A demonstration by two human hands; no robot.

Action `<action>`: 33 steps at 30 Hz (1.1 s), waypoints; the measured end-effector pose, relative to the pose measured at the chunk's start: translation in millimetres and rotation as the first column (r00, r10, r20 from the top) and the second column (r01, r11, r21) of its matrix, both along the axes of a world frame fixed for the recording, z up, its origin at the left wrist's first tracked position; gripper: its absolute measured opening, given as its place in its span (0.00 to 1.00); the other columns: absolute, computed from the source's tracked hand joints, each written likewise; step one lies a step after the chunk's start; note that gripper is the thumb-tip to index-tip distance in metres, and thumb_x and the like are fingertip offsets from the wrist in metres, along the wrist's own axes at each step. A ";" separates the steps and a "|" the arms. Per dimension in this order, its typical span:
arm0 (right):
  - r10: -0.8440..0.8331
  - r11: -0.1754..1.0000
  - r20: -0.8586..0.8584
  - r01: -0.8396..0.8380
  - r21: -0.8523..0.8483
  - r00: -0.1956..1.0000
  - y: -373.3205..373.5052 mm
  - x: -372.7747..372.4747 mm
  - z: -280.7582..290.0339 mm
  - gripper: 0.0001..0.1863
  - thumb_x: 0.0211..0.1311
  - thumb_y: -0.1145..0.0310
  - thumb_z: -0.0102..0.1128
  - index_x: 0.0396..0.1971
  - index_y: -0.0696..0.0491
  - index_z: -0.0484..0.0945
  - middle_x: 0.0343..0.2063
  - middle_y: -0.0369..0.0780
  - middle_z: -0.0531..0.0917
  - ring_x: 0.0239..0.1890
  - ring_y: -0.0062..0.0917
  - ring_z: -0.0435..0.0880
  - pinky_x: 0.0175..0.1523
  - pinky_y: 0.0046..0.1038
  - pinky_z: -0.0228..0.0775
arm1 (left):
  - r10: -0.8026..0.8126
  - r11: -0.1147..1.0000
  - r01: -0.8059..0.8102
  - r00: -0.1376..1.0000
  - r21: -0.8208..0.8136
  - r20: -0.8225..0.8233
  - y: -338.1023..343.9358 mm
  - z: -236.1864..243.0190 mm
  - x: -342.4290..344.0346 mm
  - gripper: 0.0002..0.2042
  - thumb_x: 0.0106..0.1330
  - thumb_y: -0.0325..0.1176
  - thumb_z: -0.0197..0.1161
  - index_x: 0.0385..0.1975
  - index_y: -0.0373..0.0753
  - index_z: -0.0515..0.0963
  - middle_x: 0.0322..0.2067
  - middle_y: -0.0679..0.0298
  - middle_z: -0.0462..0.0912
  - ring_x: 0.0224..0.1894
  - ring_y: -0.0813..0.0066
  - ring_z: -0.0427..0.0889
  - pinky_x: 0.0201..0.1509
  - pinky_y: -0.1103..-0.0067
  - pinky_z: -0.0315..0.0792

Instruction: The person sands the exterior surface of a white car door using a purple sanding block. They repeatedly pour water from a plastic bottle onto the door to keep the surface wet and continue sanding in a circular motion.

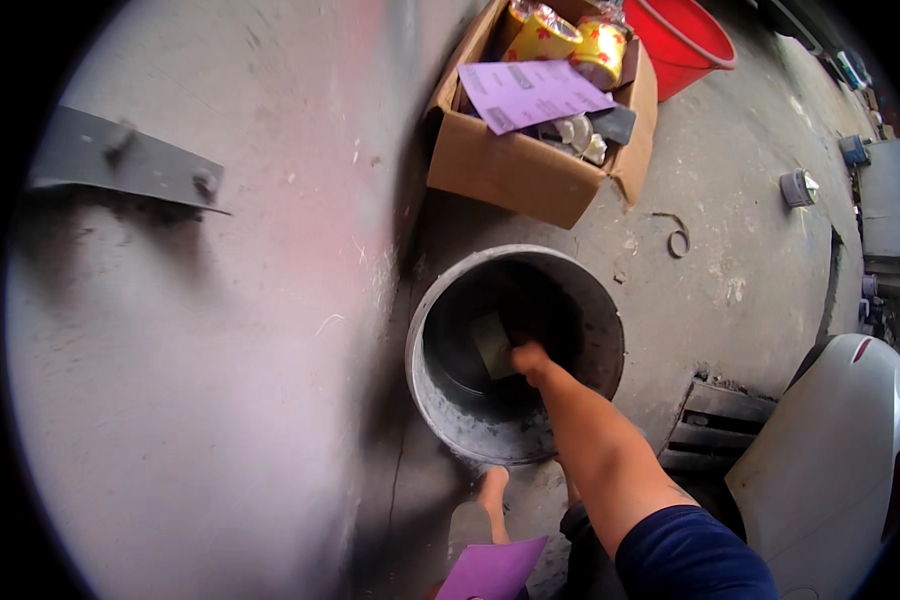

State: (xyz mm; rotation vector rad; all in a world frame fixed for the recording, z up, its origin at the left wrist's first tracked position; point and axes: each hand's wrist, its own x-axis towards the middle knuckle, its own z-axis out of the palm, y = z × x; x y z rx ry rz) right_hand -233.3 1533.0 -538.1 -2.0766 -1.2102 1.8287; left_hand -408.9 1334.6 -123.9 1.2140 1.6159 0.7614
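Observation:
My right arm reaches down into a round grey bucket (440, 430). Deep in its shadowed inside, my right hand (528, 360) is closed on the edge of a pale greenish rectangular sheet (491, 345). The fingers are partly lost in the dark, and whether the sheet is under water is hard to make out. At the lower edge a purple sheet (495, 570), slightly bent, sticks up into view. A sliver of my left hand (434, 593) shows at its corner, apparently gripping it; most of that hand is cut off.
Beyond the bucket stands an open cardboard box (515, 170) with yellow rolls (598, 50) and a printed purple sheet (530, 92). Behind it is a red bucket (682, 45). A pale wall (220, 380) with a grey bracket (120, 160) rises left. A floor grate (715, 420) and white vehicle body (830, 460) lie right.

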 end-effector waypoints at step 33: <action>-0.091 0.978 -0.603 0.186 0.097 0.793 -31.9 64.3 378.4 0.18 0.72 0.65 0.51 0.56 0.59 0.73 0.48 0.38 0.76 0.53 0.23 0.72 0.60 0.26 0.61 | 0.301 0.947 -0.189 0.805 -0.260 0.511 93.1 -35.4 43.6 0.21 0.74 0.38 0.49 0.60 0.30 0.66 0.53 0.60 0.74 0.54 0.73 0.72 0.59 0.76 0.64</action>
